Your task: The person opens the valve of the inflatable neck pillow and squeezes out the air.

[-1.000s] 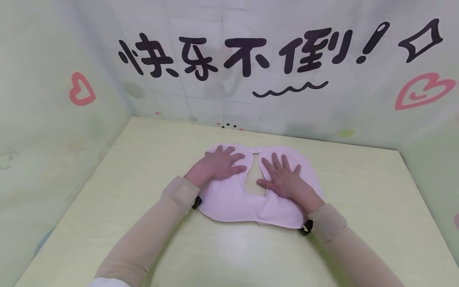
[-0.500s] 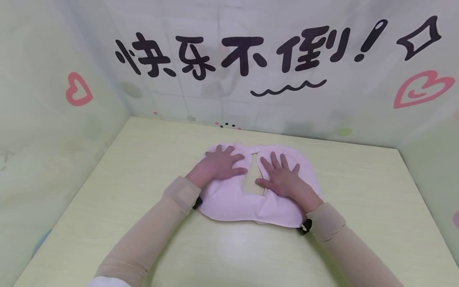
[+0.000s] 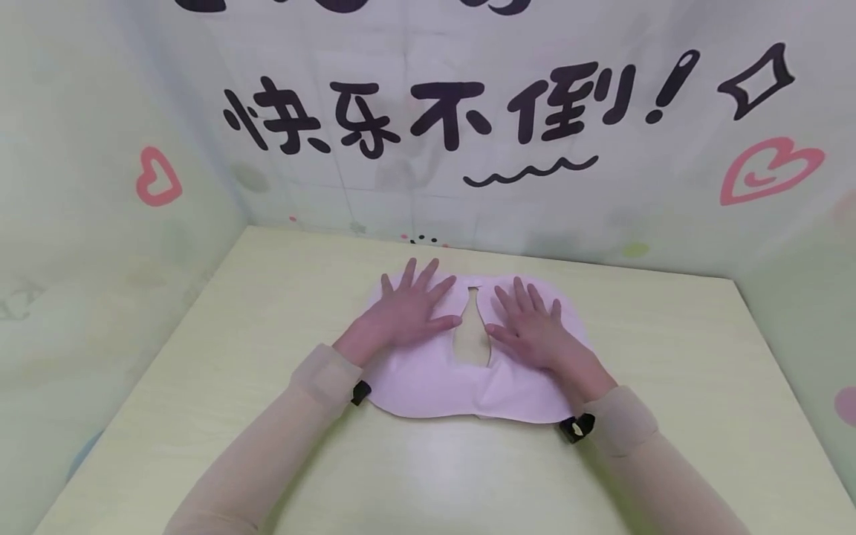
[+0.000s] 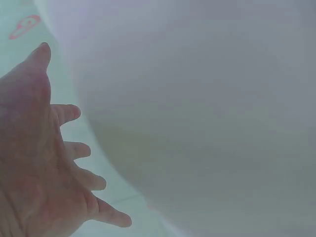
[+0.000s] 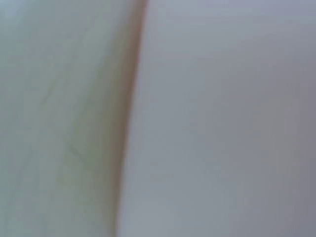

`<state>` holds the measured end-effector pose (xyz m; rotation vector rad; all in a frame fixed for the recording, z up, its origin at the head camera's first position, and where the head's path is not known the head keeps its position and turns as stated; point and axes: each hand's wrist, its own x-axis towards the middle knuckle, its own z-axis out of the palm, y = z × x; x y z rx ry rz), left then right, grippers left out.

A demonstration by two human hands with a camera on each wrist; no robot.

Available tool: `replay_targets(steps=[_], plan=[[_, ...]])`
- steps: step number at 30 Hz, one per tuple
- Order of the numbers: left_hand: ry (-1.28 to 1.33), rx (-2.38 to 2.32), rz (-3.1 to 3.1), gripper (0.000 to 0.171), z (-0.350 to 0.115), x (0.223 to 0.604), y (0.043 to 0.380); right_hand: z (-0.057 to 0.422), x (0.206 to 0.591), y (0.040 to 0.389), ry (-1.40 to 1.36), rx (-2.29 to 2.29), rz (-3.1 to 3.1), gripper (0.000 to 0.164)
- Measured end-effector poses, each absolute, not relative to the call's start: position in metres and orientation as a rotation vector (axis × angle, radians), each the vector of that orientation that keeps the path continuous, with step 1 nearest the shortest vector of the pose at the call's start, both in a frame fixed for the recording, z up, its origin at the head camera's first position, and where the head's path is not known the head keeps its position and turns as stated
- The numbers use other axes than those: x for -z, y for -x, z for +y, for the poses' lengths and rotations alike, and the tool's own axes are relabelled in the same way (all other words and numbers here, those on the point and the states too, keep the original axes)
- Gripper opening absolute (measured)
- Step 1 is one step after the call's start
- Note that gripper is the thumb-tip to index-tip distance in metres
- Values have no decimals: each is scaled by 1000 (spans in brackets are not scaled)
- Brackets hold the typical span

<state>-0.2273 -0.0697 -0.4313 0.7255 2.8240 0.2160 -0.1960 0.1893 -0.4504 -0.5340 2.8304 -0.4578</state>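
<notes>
A pink cloth bib (image 3: 428, 388) lies spread flat on the table, with a long opening in its middle and a narrow strap above the opening. Over its left part is my left hand (image 3: 403, 312), fingers straight and spread, fingertips at the bib's far edge. In the left wrist view the left palm (image 4: 34, 153) shows beside the blurred pale cloth. My right hand (image 3: 538, 331) is over the bib's right part, fingers extended, thumb by the opening. Only pale cloth (image 5: 217, 128) and a strip of table appear in the right wrist view. Neither hand grips anything.
The light wood-coloured table (image 3: 428, 483) runs back to a printed wall hanging (image 3: 441, 200) with black characters and pink hearts. Pale side hangings (image 3: 80, 260) border the table left and right. A black wrist device (image 3: 576, 428) sits by the bib's near right corner.
The left hand has shifted outward, its fingertips now reaching the bib's far edge. The right hand has moved slightly right and its fingers are closer together. The head view has tilted up a little.
</notes>
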Motion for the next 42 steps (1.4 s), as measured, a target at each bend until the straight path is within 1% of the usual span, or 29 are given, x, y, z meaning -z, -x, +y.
replay_targets(steps=[7,14,20,27,37,42], plan=[[-856,-229,2811,79,-67,421,213,194,444,184,613,442,2828,79],[-779,-245,2750,72,-68,430,212,191,450,183,625,413,2795,75],[-726,-244,2718,71,-69,440,218,189,457,185,570,400,2759,74],[-744,-169,2731,73,-70,443,225,188,464,189,561,382,2750,77],[-749,-97,2749,75,-68,444,224,186,465,190,548,347,2748,81],[-740,-97,2746,77,-68,449,223,186,469,189,544,343,2761,80]])
